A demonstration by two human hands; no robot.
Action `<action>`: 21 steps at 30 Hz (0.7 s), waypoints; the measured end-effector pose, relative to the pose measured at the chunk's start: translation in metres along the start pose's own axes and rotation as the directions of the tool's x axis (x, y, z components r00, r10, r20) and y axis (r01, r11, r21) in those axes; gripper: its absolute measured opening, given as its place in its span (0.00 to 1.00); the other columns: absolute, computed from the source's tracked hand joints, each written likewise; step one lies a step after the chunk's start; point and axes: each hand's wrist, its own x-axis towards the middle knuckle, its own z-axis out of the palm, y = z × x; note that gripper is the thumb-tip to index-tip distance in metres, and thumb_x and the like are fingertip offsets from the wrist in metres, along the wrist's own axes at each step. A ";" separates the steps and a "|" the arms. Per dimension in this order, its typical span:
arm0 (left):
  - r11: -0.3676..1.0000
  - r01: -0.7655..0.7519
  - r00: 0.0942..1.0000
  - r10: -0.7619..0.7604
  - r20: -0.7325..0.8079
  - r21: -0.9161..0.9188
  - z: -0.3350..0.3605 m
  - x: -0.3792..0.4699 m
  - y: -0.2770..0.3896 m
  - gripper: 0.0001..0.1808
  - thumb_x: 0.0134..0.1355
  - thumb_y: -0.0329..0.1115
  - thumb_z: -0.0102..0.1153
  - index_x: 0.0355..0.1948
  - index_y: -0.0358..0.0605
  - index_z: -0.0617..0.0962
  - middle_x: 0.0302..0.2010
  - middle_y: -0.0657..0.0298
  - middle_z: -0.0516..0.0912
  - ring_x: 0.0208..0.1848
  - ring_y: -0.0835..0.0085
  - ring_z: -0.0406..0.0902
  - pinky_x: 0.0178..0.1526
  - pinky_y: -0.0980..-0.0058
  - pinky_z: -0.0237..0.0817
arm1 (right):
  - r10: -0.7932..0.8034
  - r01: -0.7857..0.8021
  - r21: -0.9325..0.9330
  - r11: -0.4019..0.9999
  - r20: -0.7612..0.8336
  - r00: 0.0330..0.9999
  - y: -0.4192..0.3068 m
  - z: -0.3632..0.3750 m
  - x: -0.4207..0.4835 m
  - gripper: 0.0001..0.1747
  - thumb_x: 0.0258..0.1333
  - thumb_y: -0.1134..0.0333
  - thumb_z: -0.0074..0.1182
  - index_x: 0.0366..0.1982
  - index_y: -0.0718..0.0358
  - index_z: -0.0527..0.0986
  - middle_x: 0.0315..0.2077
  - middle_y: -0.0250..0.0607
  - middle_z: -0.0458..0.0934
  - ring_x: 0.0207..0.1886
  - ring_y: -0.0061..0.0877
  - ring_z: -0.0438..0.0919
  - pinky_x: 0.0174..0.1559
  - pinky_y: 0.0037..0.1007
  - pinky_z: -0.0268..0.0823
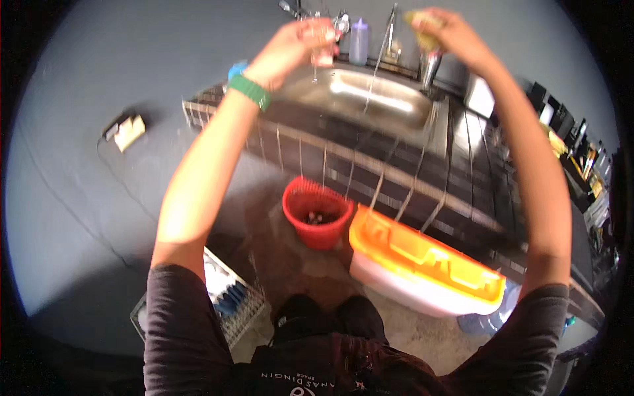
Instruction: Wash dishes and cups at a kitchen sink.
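My left hand [309,42], above the left end of a stainless steel sink [396,94], is closed around a small clear glass [323,58] with liquid dripping beneath it. A yellowish sponge [428,39] is gripped in my right hand [441,29], raised over the sink's far right side. Between the hands, water runs from a faucet [391,27] into the basin. A translucent squeeze bottle [359,42] with a purple cap stands behind the sink. Below my right hand is a metal cup [429,67]. Motion blur softens the fingers and what they hold.
A red basket [322,232] and an orange-rimmed tub [426,267] are below the dark tiled counter [426,173]. Lower left is a crate [242,317] with dishes. Containers and utensils [589,163] crowd the right side. A power adapter [130,133] is on the left wall.
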 end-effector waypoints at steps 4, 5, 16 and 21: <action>0.982 0.065 0.998 -0.066 0.000 -0.177 0.022 -0.068 0.019 0.28 0.63 0.34 0.59 0.63 0.42 0.67 0.57 0.53 0.78 0.56 0.61 0.78 0.60 0.62 0.68 | -0.016 0.015 -0.024 1.000 -0.074 0.997 -0.123 0.024 -0.134 0.17 0.67 0.62 0.47 0.49 0.69 0.71 0.29 0.38 0.78 0.29 0.19 0.76 0.34 0.22 0.74; 0.996 -0.059 0.998 0.061 -0.032 0.071 0.024 -0.081 0.024 0.27 0.63 0.33 0.59 0.62 0.41 0.68 0.56 0.54 0.78 0.56 0.61 0.78 0.60 0.63 0.68 | -0.035 0.036 0.004 0.999 -0.071 0.997 -0.140 0.034 -0.170 0.16 0.66 0.64 0.46 0.49 0.69 0.71 0.27 0.35 0.78 0.26 0.18 0.75 0.33 0.21 0.71; 0.699 0.070 0.996 -0.007 -0.091 0.711 0.108 -0.476 -0.025 0.29 0.55 0.39 0.63 0.59 0.45 0.74 0.46 0.51 0.82 0.43 0.50 0.80 0.47 0.59 0.72 | 0.423 -0.526 0.431 0.733 0.315 0.849 -0.043 0.151 -0.520 0.21 0.61 0.68 0.55 0.54 0.68 0.71 0.41 0.41 0.78 0.39 0.26 0.79 0.44 0.27 0.73; 0.122 0.847 0.365 -0.841 -0.399 0.518 0.157 -0.793 -0.150 0.28 0.60 0.43 0.59 0.59 0.43 0.71 0.44 0.47 0.81 0.44 0.47 0.78 0.45 0.54 0.70 | 0.677 -0.713 0.635 0.297 0.387 0.626 0.002 0.236 -0.609 0.16 0.66 0.63 0.50 0.51 0.64 0.72 0.38 0.36 0.77 0.38 0.23 0.77 0.39 0.28 0.71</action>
